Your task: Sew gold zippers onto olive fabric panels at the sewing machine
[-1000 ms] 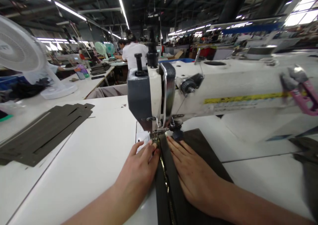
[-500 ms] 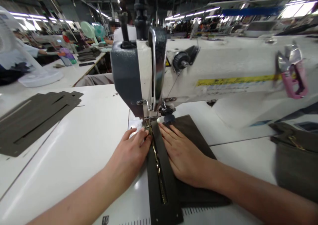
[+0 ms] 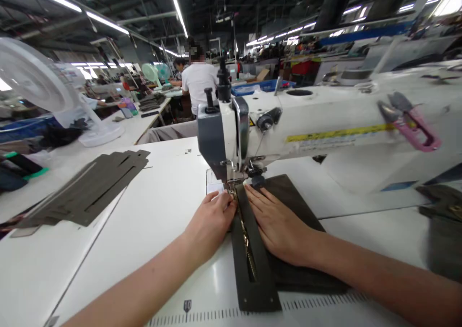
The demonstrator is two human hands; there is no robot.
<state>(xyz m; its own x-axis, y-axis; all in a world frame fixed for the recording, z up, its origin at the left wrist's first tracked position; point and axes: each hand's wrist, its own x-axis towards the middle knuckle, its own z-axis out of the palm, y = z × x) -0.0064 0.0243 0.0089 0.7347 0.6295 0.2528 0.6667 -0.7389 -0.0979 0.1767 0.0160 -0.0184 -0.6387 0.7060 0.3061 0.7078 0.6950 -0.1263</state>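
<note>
- Landmark: a white industrial sewing machine (image 3: 306,134) stands on a white desk (image 3: 144,240); all places are given from this machine.
- Work piece: a dark olive strip with an open slot and brass zipper teeth (image 3: 254,288) runs from directly under the machine's steel presser foot (image 3: 231,185) toward the person.
- Under it: a dark olive fabric panel (image 3: 288,192) lies flat to the right of the strip, partly beneath it.
- Left hand (image 3: 211,223): just left of the strip, beside the foot. Its fingers (image 3: 220,204) are released, pressing down without gripping.
- Right hand (image 3: 279,226): on the panel, right of the strip. Its fingers (image 3: 260,197) are spread flat and released.
- Progress: the far end of the strip is at the foot, and its near end lies on the desk. Finished stitching cannot be made out.
- Left of the machine: a stack of cut dark olive slotted panels (image 3: 90,190) lies on the desk.
- Right of the machine: pink-handled thread snips (image 3: 415,130) hang on the arm.
</note>
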